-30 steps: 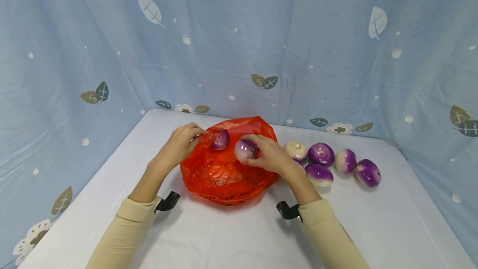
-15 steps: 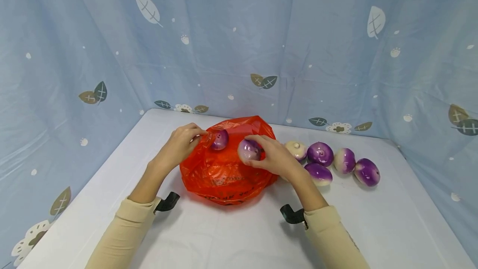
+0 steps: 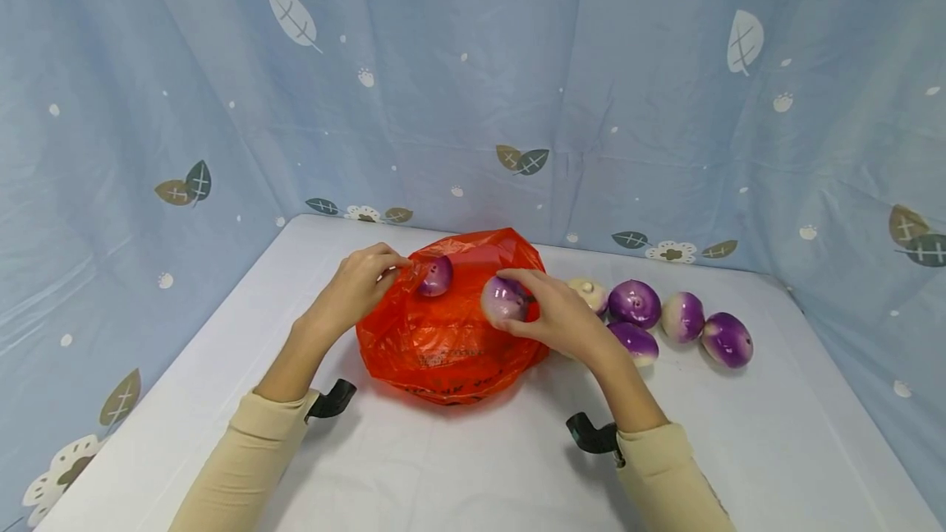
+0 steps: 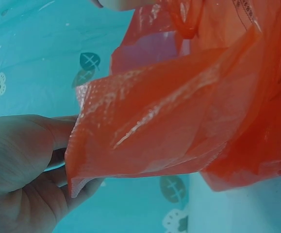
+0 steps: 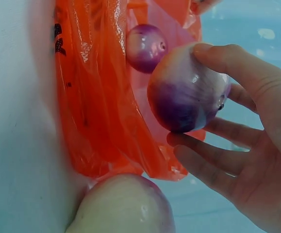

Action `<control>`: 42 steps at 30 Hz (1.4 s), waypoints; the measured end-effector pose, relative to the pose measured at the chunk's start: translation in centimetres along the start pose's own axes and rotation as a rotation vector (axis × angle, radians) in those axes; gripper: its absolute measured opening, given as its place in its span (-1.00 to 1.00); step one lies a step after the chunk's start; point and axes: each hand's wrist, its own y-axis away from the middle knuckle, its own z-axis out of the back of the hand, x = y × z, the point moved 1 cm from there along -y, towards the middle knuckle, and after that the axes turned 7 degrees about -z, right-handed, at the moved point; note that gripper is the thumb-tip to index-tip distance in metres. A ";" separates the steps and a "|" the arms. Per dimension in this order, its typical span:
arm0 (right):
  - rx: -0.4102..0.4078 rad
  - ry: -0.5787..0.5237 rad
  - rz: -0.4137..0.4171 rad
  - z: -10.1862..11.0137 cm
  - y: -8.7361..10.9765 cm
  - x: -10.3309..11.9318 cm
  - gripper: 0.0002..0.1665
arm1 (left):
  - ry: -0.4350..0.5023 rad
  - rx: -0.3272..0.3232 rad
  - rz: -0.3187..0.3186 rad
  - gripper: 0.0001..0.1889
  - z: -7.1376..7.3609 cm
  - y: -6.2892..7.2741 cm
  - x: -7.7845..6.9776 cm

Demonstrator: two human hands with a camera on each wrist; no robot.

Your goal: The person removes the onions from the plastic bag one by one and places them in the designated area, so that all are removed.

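Observation:
In the head view a red plastic bag [image 3: 443, 360] lies with its mouth spread open on the white table. My left hand [image 3: 360, 282] pinches the bag's left rim between thumb and fingers; the left wrist view shows the stretched film [image 4: 150, 126] running from that hand [image 4: 28, 165]. One purple turnip [image 3: 436, 276] rests inside the bag near this rim. My right hand [image 3: 557, 310] grips another purple-and-white turnip [image 3: 504, 300] over the right part of the bag's mouth. In the right wrist view thumb and fingers curl around this turnip [image 5: 186, 92].
Several more purple-and-white turnips sit right of the bag, among them a pale one [image 3: 589, 294], a purple one [image 3: 634, 304] and one at the far right [image 3: 727, 340]. A blue patterned curtain [image 3: 458, 89] hangs behind and beside the white table [image 3: 458, 466].
My right hand has moved to the right with the turnip, from over the bag's middle toward its right rim. The left hand stays at the left rim.

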 end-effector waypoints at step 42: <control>-0.166 0.014 0.000 4.5 5.2 -4.5 -0.11 | -0.002 0.002 0.010 -0.76 -0.1 0.0 0.1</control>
